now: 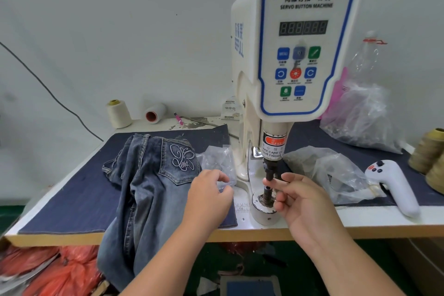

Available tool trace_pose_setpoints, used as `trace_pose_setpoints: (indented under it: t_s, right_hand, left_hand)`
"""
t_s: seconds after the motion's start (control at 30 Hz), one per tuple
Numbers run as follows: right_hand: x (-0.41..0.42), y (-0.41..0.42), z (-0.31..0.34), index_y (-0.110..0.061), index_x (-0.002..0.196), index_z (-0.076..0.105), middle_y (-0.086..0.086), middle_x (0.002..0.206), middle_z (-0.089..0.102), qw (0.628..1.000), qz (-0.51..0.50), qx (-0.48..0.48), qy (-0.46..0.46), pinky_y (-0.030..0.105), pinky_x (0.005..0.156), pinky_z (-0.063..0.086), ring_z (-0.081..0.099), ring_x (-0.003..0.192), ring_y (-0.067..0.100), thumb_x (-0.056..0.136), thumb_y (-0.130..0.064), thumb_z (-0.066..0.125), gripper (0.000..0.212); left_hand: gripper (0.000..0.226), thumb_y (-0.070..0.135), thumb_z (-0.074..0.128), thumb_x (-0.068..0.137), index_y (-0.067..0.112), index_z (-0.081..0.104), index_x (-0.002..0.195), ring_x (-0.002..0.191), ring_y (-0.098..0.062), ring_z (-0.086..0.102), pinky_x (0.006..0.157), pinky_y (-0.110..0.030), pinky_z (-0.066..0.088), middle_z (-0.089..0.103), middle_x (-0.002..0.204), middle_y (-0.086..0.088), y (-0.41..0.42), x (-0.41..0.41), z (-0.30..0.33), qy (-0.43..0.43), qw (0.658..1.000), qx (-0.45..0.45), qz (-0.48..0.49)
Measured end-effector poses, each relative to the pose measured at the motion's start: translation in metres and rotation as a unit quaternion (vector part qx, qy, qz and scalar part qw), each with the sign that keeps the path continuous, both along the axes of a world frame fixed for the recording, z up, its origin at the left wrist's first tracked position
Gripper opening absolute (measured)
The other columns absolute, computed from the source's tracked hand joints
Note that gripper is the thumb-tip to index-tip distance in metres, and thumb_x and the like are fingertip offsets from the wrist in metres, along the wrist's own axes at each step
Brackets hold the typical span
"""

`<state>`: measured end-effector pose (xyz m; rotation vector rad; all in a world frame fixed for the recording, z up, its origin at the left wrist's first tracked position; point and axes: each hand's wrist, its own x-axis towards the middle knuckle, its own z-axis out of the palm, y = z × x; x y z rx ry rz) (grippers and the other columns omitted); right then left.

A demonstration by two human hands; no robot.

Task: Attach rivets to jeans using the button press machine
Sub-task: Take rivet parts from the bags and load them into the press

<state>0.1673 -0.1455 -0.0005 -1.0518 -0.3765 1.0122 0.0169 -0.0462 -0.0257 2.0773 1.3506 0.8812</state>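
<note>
Denim jeans (pixel 149 190) lie crumpled on the surface (pixel 360 220), left of the button press machine (pixel 295 55), draping over the front edge; no fabric sits under the punch yet. The right hand (pixel 305 202) reaches into the gap between the upper punch (pixel 269 170) and the lower die (pixel 266 197), fingertips pinched at the tooling, apparently seating a rivet too small to confirm. The left hand (pixel 210 196) hovers loosely curled beside a clear plastic bag (pixel 218 161), and its grip holds nothing visible.

Risks, as judged: fingers crushed should the press cycle now, as the warning label (pixel 274 145) cautions; a tilted rivet setting crooked; the overhanging jeans sliding off the edge.
</note>
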Motion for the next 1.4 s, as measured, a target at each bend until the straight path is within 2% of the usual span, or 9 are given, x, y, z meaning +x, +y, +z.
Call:
trace_pose_setpoints:
  t_s: [0.13,0.23,0.3,0.4,0.57,0.7,0.83,1.03,1.4]
  right_hand:
    - [-0.006,-0.006,0.007,-0.007,0.094,0.058,0.029,0.096,0.072,0.999,0.003,0.015,0.048,0.023,0.039,0.046,0.052,0.045,0.013,0.083,0.014,0.051,0.025]
    - [-0.008,-0.012,0.011,-0.007,0.094,0.059,0.027,0.098,0.072,0.999,0.013,0.016,0.028,0.025,0.041,0.046,0.051,0.045,0.014,0.083,0.014,0.051,0.025]
    - [-0.009,-0.016,0.01,-0.009,0.092,0.063,0.023,0.099,0.073,0.999,0.027,0.015,-0.024,0.029,0.047,0.046,0.051,0.048,0.016,0.084,0.012,0.052,0.025]
    - [-0.008,-0.02,0.008,-0.011,0.089,0.067,0.014,0.103,0.074,0.996,0.033,0.002,-0.082,0.032,0.054,0.048,0.053,0.052,0.018,0.088,0.012,0.052,0.028]
    - [-0.005,-0.022,0.008,-0.013,0.085,0.072,0.011,0.105,0.075,0.996,0.037,-0.002,-0.086,0.036,0.057,0.051,0.059,0.056,0.019,0.089,0.011,0.055,0.03]
    - [-0.003,-0.025,0.007,-0.018,0.075,0.076,0.01,0.101,0.075,0.994,0.031,-0.004,-0.101,0.037,0.058,0.053,0.06,0.057,0.018,0.089,0.01,0.057,0.037]
    - [0.002,-0.028,0.001,-0.009,0.092,0.068,0.01,0.093,0.076,0.993,0.014,-0.029,-0.116,0.033,0.055,0.053,0.06,0.058,0.019,0.091,0.006,0.058,0.019]
    - [0.014,-0.034,-0.012,-0.007,0.092,0.067,0.017,0.086,0.073,0.99,-0.001,-0.054,-0.128,0.032,0.053,0.052,0.059,0.062,0.022,0.093,0.008,0.053,0.021]
    - [0.017,-0.036,-0.027,-0.002,0.093,0.066,0.017,0.076,0.07,0.99,0.013,-0.064,-0.126,0.031,0.053,0.052,0.06,0.06,0.021,0.093,0.01,0.05,0.02]
  left_hand:
    - [0.024,0.011,0.049,0.093,0.019,0.065,0.108,0.108,-0.021,0.05,0.093,-0.035,0.041,0.06,0.109,0.005,0.025,0.0,-0.003,0.093,0.994,0.052,-0.006]
    - [0.032,0.015,0.049,0.096,0.016,0.065,0.123,0.118,-0.026,0.053,0.098,-0.036,0.043,0.063,0.125,-0.006,0.042,0.001,-0.001,0.134,0.99,0.036,0.016]
    - [0.03,0.022,0.049,0.097,0.017,0.066,0.123,0.117,-0.03,0.055,0.092,-0.036,0.044,0.063,0.125,-0.01,0.049,0.004,0.001,0.188,0.981,0.026,0.028]
    - [0.026,0.013,0.047,0.096,0.014,0.065,0.115,0.11,-0.031,0.06,0.084,-0.037,0.047,0.064,0.119,-0.011,0.057,0.01,0.005,0.29,0.956,0.03,0.029]
    - [0.033,0.009,0.052,0.093,0.015,0.064,0.123,0.111,-0.03,0.063,0.084,-0.035,0.05,0.062,0.124,-0.011,0.072,0.015,0.012,0.337,0.941,0.017,0.022]
    - [0.028,0.012,0.053,0.093,0.016,0.068,0.117,0.106,-0.03,0.064,0.078,-0.034,0.049,0.065,0.118,-0.011,0.071,0.011,0.011,0.319,0.947,0.025,0.023]
    - [0.027,0.021,0.05,0.095,0.016,0.068,0.114,0.106,-0.031,0.062,0.083,-0.036,0.049,0.065,0.116,-0.011,0.067,0.007,0.009,0.258,0.965,0.03,0.026]
    - [0.013,0.016,0.055,0.094,0.021,0.066,0.101,0.097,-0.027,0.061,0.086,-0.039,0.051,0.07,0.103,-0.003,0.065,0.004,0.009,0.047,0.994,0.032,0.093]
    - [0.014,0.014,0.062,0.094,0.015,0.069,0.105,0.098,-0.023,0.063,0.091,-0.036,0.05,0.069,0.103,-0.005,0.077,0.0,0.0,0.07,0.997,0.009,0.034]
